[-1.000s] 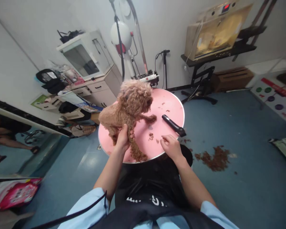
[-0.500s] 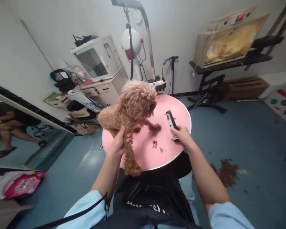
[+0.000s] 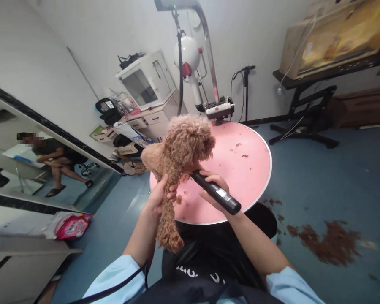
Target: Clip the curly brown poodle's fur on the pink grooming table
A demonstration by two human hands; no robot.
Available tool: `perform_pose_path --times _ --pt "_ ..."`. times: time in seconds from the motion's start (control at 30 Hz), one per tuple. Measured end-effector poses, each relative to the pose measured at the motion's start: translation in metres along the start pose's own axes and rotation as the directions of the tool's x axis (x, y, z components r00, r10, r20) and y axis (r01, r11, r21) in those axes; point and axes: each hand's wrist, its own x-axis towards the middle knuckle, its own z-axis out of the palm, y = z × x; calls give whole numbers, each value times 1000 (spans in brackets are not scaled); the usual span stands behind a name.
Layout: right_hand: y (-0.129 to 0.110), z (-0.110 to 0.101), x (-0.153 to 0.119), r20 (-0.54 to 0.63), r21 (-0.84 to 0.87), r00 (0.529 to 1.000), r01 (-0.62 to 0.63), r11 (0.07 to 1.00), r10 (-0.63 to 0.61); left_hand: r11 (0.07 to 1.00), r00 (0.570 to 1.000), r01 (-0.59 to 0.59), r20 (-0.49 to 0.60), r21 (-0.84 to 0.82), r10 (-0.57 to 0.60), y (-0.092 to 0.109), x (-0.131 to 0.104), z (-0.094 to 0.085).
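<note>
A curly brown dog (image 3: 188,141) is on the round pink table (image 3: 250,169), its head turned to the right. My left hand (image 3: 163,192) is wrapped round one of its front legs, and the shaggy paw (image 3: 171,238) hangs out past the table's near edge. In my right hand (image 3: 217,185) is a black hair clipper (image 3: 218,192). The clipper's front end reaches under the dog's head, by its chest; whether the blade touches the coat is hidden. Small tufts of cut fur (image 3: 179,198) lie on the pink top.
A grooming arm (image 3: 210,55) with a hanging black strap (image 3: 180,76) rises behind the table, beside a white dryer (image 3: 190,55). Cut fur (image 3: 331,242) is heaped on the floor at right. A mirror (image 3: 6,126) at left reflects a seated person.
My right hand has brought the clipper left from the table's right side to the dog's chest and turned it over. My left hand keeps its hold on the leg. The view has shifted.
</note>
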Motion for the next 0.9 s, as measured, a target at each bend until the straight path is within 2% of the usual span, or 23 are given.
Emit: perform_pose_path --times 0.1,0.17,0.37,0.47,0.57,0.73,0.9 --pt "15 15 8 93 -78 995 31 996 -23 1000 1000 8 13 8 -8 -2 1 -3" --pt "21 21 3 150 -125 988 37 991 -18 1000 1000 14 18 9 -14 -4 2 -6" --pt "21 27 -24 36 -191 988 152 970 -148 999 998 34 46 -5 -34 -4 -1 -9" --pt "30 34 -20 102 -247 995 40 968 -15 1000 998 -8 67 -21 10 -3 -4 -8" --pt "36 37 -24 149 -271 981 -81 959 125 999 997 -31 75 -29 33 -5 -5 -9" --pt "29 37 -39 210 -224 977 90 971 -42 1000 996 26 82 0 -26 -9 -6 -9" --pt "27 51 -34 208 -440 969 -28 898 132 998 996 -26 89 -54 31 -9 -9 -5"
